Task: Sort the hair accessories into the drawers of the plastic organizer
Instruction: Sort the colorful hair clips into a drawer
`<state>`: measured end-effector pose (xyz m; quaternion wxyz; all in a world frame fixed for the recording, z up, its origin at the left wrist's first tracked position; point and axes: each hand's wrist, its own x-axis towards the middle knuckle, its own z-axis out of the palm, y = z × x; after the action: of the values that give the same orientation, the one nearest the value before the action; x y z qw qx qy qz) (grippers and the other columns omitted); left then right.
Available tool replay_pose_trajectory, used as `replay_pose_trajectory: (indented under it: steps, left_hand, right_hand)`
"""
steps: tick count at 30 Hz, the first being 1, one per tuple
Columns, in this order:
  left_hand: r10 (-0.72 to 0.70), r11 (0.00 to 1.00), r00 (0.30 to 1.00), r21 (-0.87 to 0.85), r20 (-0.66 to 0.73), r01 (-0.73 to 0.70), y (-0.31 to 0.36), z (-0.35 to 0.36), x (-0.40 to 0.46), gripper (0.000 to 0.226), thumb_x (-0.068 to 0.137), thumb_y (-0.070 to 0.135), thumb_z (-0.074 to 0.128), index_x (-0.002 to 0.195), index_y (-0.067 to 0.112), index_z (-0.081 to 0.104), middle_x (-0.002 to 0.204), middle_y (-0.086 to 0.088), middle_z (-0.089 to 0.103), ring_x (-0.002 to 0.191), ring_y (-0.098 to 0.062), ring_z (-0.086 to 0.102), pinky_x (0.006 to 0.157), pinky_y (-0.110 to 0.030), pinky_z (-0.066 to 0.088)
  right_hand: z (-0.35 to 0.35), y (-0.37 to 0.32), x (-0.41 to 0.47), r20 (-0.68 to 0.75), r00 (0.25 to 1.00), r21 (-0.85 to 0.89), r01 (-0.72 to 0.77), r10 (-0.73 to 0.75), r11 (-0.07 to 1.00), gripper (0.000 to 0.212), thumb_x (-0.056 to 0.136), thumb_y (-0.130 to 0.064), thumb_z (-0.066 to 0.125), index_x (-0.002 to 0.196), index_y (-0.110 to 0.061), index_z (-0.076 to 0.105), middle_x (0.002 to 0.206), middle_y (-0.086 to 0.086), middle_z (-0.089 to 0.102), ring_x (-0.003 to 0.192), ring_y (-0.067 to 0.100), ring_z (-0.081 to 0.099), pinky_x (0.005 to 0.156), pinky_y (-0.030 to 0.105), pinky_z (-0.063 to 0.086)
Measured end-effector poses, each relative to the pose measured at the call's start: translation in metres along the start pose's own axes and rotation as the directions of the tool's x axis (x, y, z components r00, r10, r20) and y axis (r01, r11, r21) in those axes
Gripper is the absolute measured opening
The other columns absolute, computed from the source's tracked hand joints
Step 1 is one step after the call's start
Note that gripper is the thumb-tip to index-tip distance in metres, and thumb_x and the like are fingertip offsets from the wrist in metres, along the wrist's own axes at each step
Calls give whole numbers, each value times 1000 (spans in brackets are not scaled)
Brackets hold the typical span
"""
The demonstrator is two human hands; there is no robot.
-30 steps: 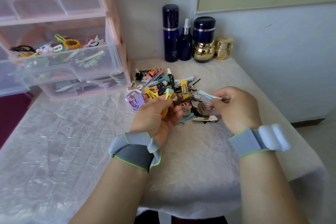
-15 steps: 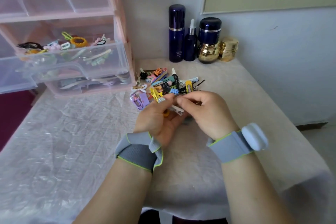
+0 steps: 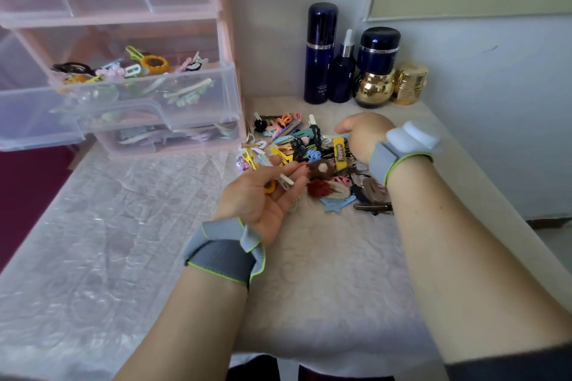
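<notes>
Right now my left hand [image 3: 266, 195] lies palm up, low over the pale textured cloth-covered surface [image 3: 123, 241], fingers loosely curled around a small white clip and a yellow hair piece [image 3: 277, 184] resting in the palm. My right hand [image 3: 360, 136] reaches out over the colourful heap of loose hair clips [image 3: 312, 151] at about one o'clock from the left hand, palm down, fingers bent onto the pile; I cannot tell whether they have pinched anything. The two hands are apart. Both wrists wear grey bands with green edging, the right one carrying a white pod.

At ten o'clock stands the pink-framed clear plastic drawer organizer [image 3: 226, 49]. Its middle clear drawer [image 3: 139, 102] is pulled out and holds sorted pieces, among them an orange scrunchie-like ring [image 3: 154, 64]. The lower drawer beneath it, also holding clips, sits slightly out.

At twelve o'clock, against the wall, stand a tall dark blue bottle [image 3: 320, 52], a blue dropper bottle [image 3: 344, 71], a blue-lidded gold jar [image 3: 375, 71] and a small gold jar [image 3: 410, 83].
</notes>
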<state>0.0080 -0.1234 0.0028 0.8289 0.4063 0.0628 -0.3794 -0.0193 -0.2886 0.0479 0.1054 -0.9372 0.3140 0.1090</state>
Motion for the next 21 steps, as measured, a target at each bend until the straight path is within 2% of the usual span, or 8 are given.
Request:
replay_pose_trajectory:
  steps: [2, 5, 9, 12, 15, 17, 20, 21]
  left_hand:
    - [1, 1000, 1000, 11, 6, -1, 0, -1, 0, 14, 89, -6, 45, 98, -3, 54, 78, -20, 67, 68, -27, 68, 61, -33, 58]
    - [2, 1000, 1000, 23, 11, -3, -2, -1, 0, 12, 91, -5, 43, 95, -3, 54, 74, -19, 67, 63, -25, 69, 62, -32, 57]
    - [-5, 1000, 1000, 29, 14, 5, -4, 0, -2, 13, 92, -3, 41, 91, -2, 54, 79, -19, 65, 75, -27, 65, 62, -31, 57]
    - [-15, 1000, 1000, 28, 17, 14, -5, 1, -6, 14, 93, -2, 41, 89, -1, 55, 84, -20, 64, 76, -27, 64, 60, -31, 57]
    - [-26, 999, 999, 29, 19, 25, -4, 2, -9, 15, 93, -1, 41, 90, 0, 55, 86, -20, 64, 77, -27, 64, 59, -31, 57]
    - [-29, 999, 999, 29, 29, 28, -4, 3, -11, 14, 94, -1, 41, 90, 1, 54, 85, -19, 63, 77, -27, 63, 58, -31, 57]
    - [-29, 999, 999, 33, 39, 27, -5, 8, -14, 14, 94, 1, 41, 89, 2, 54, 84, -18, 63, 76, -27, 63, 61, -36, 57]
    - [-31, 999, 998, 36, 45, 29, -5, 9, -14, 14, 94, 2, 42, 88, 2, 54, 82, -18, 64, 75, -27, 63, 64, -38, 58]
  right_hand:
    - [4, 1, 1, 18, 1000, -27, 0, 1, 1000, 41, 94, -1, 34, 133, -4, 45, 140, 16, 44, 126, 30, 44, 104, 32, 33]
    - [13, 4, 2, -31, 999, -37, 5, -6, 999, 35, 92, -2, 40, 123, -4, 56, 128, 15, 56, 115, 29, 53, 96, 32, 42]
    - [19, 9, -5, -42, 999, -30, 20, -21, 999, 30, 92, -5, 43, 118, -3, 59, 121, 15, 59, 108, 30, 57, 90, 30, 44]
    - [23, 12, -18, -42, 999, 61, 36, -34, 997, 29, 94, -12, 44, 116, -4, 60, 119, 15, 60, 107, 30, 58, 88, 30, 44]
    - [32, 19, -31, -248, 969, 252, 70, -6, 965, 25, 93, -19, 50, 112, -13, 64, 112, 10, 64, 102, 27, 59, 82, 28, 43]
    - [37, 21, -38, -413, 909, 427, 132, 62, 894, 22, 88, -22, 57, 107, -16, 66, 101, 2, 65, 96, 21, 59, 79, 27, 43]
    - [37, 9, -50, -409, 912, 701, 299, 21, 647, 6, 79, -20, 69, 81, -26, 66, 74, -11, 63, 73, 11, 61, 66, 22, 45]
    - [38, 3, -53, -393, 919, 736, 333, -27, 590, 11, 77, -19, 70, 75, -28, 64, 70, -10, 64, 67, 8, 62, 62, 20, 46]
